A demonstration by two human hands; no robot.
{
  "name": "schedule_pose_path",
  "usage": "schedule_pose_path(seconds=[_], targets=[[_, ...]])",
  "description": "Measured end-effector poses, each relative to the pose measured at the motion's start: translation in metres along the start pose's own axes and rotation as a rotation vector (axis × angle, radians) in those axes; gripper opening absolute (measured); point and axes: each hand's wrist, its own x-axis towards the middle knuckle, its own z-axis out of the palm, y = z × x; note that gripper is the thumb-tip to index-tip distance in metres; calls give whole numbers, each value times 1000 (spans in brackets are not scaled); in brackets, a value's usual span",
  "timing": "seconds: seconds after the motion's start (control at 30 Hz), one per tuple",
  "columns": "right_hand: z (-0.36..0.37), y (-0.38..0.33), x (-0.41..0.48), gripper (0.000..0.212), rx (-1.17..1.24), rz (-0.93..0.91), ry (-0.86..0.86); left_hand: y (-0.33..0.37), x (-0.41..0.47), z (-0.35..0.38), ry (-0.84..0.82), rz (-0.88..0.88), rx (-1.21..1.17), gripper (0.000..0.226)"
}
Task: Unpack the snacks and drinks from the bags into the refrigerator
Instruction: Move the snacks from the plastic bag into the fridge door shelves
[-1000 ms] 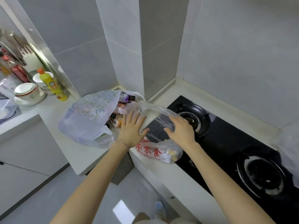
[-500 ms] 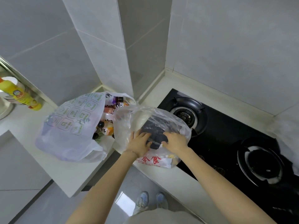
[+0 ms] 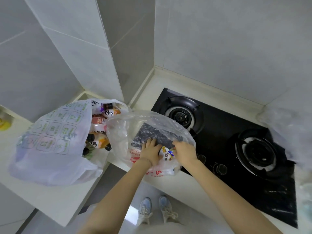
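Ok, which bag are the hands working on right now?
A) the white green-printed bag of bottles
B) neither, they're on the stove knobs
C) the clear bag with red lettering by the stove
C: the left hand and right hand both grip the dark packet in the clear bag, while the white bag sits apart to the left.
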Motion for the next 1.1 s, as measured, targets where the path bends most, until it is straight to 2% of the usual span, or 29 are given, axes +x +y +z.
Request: schedule_pose_path(seconds=[0.3, 0.43, 0.57, 0.67, 0.73, 0.83, 0.9, 1.1], targets=[[13, 8, -3, 32, 26, -22, -8, 9, 4, 4, 83, -2, -131, 24], [15, 8, -2, 36, 11, -27, -24, 12, 4, -1, 48, -39, -226, 22], [16, 9, 1, 40, 20, -4, -33, 5, -2, -9, 41, -61, -327, 6], [18, 7, 4, 40, -9, 13, -52, -6, -2, -17, 83, -82, -455, 8], [21, 5, 5, 44, -26, 9, -59, -8, -3, -17, 55, -110, -512, 11], [25, 5, 5, 47, -23, 5, -52, -3, -2, -9, -32, -126, -441, 32], [27, 6, 4, 51, -10, 1, -59, 6, -2, -5, -49, -155, -369, 34], [30, 11, 5, 61, 35, 22, -102, 18, 0, -4, -82, -175, -318, 10]])
